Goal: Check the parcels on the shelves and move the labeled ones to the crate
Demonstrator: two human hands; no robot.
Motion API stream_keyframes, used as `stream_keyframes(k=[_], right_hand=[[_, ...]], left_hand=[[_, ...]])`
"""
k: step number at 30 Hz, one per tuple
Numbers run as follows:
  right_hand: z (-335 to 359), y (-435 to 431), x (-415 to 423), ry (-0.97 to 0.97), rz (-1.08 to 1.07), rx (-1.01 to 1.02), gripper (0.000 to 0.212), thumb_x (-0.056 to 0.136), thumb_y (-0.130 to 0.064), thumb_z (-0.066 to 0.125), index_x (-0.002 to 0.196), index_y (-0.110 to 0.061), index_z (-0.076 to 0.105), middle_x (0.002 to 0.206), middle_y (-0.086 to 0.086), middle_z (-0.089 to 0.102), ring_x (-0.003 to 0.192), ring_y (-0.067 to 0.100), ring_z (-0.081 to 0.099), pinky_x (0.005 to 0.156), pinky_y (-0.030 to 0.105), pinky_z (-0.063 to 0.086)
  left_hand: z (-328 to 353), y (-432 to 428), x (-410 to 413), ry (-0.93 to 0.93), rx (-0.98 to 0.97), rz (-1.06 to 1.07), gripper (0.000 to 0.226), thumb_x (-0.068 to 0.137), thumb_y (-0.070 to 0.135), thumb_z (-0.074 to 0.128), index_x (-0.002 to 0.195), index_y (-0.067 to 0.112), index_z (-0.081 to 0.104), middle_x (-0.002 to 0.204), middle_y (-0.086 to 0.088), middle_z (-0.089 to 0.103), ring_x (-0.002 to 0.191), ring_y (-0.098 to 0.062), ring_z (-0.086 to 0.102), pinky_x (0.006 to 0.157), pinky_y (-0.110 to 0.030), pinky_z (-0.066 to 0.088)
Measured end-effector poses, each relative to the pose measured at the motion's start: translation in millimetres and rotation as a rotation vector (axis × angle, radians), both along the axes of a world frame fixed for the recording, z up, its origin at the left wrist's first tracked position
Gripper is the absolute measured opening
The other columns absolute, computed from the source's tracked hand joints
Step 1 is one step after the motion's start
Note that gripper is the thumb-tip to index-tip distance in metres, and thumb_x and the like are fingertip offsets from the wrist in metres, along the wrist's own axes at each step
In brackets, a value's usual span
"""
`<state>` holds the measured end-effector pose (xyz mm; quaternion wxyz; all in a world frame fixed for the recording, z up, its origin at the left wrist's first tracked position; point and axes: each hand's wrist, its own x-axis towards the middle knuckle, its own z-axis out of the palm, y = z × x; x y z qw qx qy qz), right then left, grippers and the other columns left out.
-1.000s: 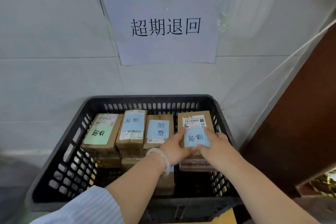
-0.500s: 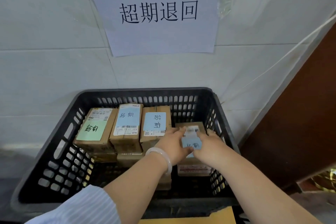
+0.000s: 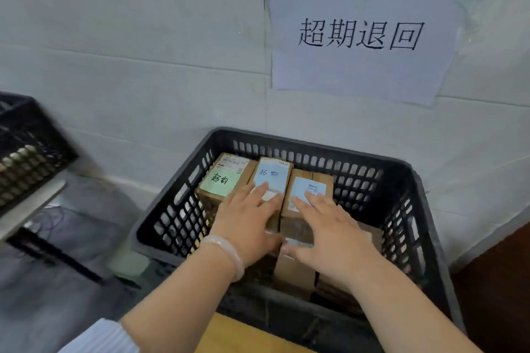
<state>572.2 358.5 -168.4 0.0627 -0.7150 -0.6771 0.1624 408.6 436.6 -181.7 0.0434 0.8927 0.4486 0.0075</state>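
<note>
Rested left hand (image 3: 246, 221) and right hand (image 3: 329, 235) flat, fingers spread and gripping nothing, on labeled parcels (image 3: 272, 178) inside the crate (image 3: 401, 169); drop-off apparently done, likely needed another shelf check.

Crate (image 3: 413, 180): black matt plastic, perforated lattice walls. Parcels (image 3: 311, 180): brown matt cardboard, smooth paper labels, the green one (image 3: 219, 182) at 10 o'clock. Wall sign (image 3: 358, 37): thin white paper; bracelet (image 3: 229, 252): pale, translucent, glossy.
</note>
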Motion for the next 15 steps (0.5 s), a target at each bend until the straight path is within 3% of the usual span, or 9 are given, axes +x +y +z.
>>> stream_keyframes(k=[8, 15], right_hand=[[15.4, 2.2, -141.6, 0.070, 0.451, 0.235, 0.090, 0.080, -0.078, 0.045, 0.152, -0.043, 0.004, 0.161, -0.015, -0.002, 0.147, 0.008, -0.010, 0.116, 0.033, -0.007], [-2.0, -62.0, -306.1, 0.087, 0.887, 0.201, 0.093, 0.077, -0.079, 0.035, 0.153, -0.039, -0.001, 0.162, -0.012, -0.003, 0.148, 0.011, -0.011, 0.119, 0.034, -0.006]], left_hand=[[23.6, -58.7, -163.8, 0.023, 0.121, 0.449, 0.085, 0.087, 0.068, 0.048, 0.153, 0.044, 0.002, 0.165, 0.006, -0.002, 0.151, -0.021, -0.005, 0.122, -0.048, 0.000], [23.2, -205.5, -333.4, 0.066, 0.122, 0.872, 0.086, 0.087, 0.071, 0.045, 0.153, 0.045, -0.003, 0.165, 0.008, -0.005, 0.151, -0.018, -0.006, 0.121, -0.048, -0.001]])
